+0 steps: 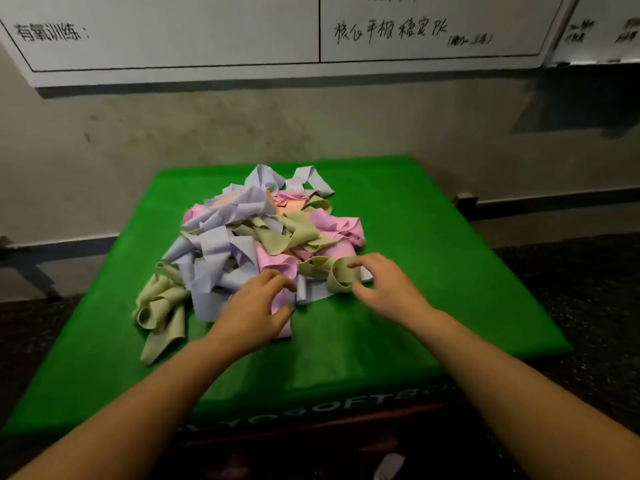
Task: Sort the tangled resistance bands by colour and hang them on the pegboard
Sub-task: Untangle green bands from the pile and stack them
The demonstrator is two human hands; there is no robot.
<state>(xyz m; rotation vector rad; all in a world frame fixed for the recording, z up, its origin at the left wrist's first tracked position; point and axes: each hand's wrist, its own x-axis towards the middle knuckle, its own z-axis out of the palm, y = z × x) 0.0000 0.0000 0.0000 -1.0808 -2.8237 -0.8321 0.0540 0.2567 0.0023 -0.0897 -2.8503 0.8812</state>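
Hands (pixel 311 292) at band pile's (pixel 263 233) near edge

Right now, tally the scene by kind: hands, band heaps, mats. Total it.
Hands: 2, left hand gripping a pink band, right hand pinching an olive band
Heap: 1
Mat: 1
Total: 4
Single bands in the heap are too tangled to count.

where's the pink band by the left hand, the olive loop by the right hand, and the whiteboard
pink band (pixel 277 263), head view, flat fold above the left fingers
olive loop (pixel 341 277), head view, curved front of the loop
whiteboard (pixel 173 36), head view, bare left panel
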